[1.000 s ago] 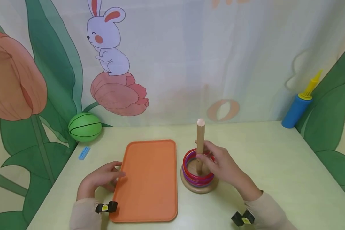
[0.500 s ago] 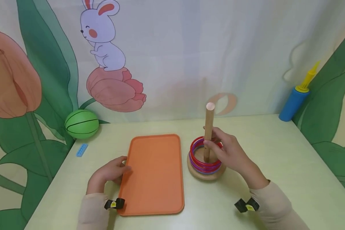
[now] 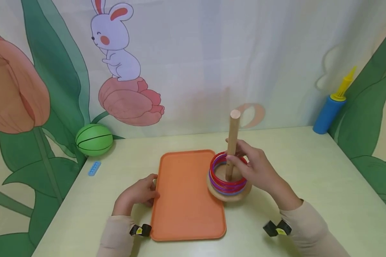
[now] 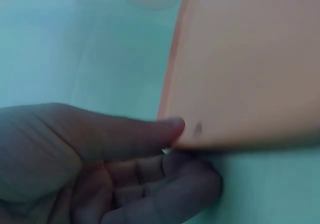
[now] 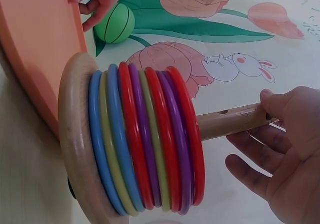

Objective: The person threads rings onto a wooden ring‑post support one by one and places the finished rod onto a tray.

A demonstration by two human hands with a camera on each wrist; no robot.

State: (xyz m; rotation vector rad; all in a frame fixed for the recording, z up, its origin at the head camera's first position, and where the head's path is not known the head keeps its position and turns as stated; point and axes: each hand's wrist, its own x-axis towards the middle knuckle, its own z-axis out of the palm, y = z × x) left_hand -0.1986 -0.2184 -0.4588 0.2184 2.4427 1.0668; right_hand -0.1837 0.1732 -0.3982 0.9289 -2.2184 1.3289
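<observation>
My left hand (image 3: 137, 193) pinches the left edge of an orange tray (image 3: 187, 200), thumb on top and fingers below, as the left wrist view shows. To the right, my right hand (image 3: 258, 167) grips the upright wooden peg (image 3: 234, 134) of a ring-toss stand. Several coloured rings (image 5: 145, 139), red, purple, yellow-green and blue, are stacked around the peg on the round wooden base (image 3: 236, 197). That base overlaps the tray's right edge in the head view. A dark foot under the base shows in the right wrist view; how high the base is raised I cannot tell.
A green ball (image 3: 94, 140) sits at the table's back left corner, with a light blue toy brick (image 3: 94, 168) in front of it. A blue and yellow hand pump (image 3: 329, 112) stands at the back right. A printed curtain (image 3: 193, 64) hangs behind the table.
The tray has slid right with my left hand, so its right edge now meets the stand's base. My right hand keeps its grip on the peg. The head view has shifted slightly.
</observation>
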